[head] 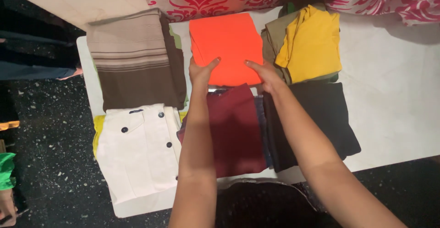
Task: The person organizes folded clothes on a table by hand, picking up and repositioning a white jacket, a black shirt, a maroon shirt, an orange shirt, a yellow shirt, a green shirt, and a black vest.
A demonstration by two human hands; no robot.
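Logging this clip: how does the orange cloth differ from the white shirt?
The orange cloth is plain and bright; the white shirt has dark buttons. Both hands, left and right, grip the orange cloth at its near edge; the white shirt lies untouched. The orange cloth lies at the far middle of the table, the white shirt at the near left corner. Both are folded flat.

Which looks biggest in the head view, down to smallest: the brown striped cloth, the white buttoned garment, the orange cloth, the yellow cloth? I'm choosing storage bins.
1. Brown striped cloth and white buttoned garment: too alike to rank; the white one lies nearer the camera.
2. Orange cloth, held by both hands.
3. Yellow cloth.
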